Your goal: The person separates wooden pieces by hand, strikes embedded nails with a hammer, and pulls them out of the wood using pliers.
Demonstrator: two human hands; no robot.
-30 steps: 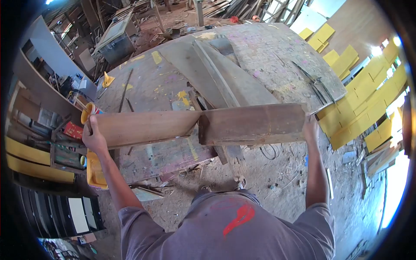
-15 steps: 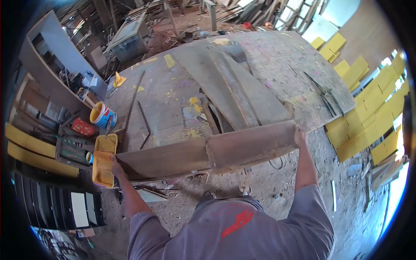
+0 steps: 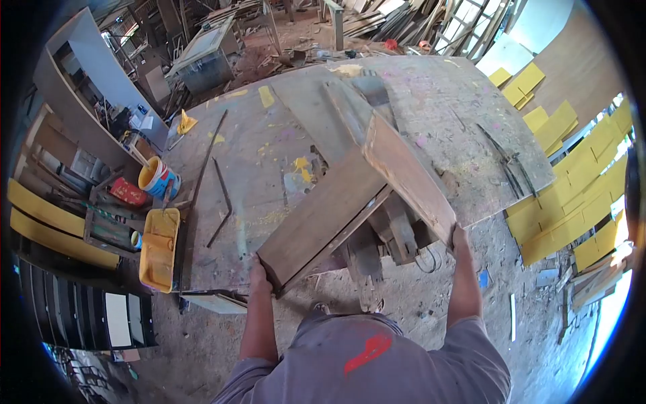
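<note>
Two long brown wooden boards (image 3: 319, 212), joined at one end, stand bent into an upside-down V over the near part of the worktable. At the lower left end, my left hand (image 3: 260, 271) grips the left board by its end. My right hand (image 3: 460, 240) is closed on the lower end of the right board (image 3: 410, 178). The joint between the boards points away from me. Fingers of both hands are partly hidden by the wood. Beneath the boards lie other wooden pieces (image 3: 398, 232), mostly covered.
The paint-stained worktable (image 3: 269, 175) carries thin dark strips (image 3: 219, 202). A yellow paint tray (image 3: 159, 249) and a paint bucket (image 3: 160, 176) stand at the left. Yellow-painted boards (image 3: 572, 182) lean at the right. Debris lies on the floor.
The boards were nearly in line, spanning the table edge; now they are folded into a V with the joint away from me. My left hand has moved right, uncovering the paint tray.
</note>
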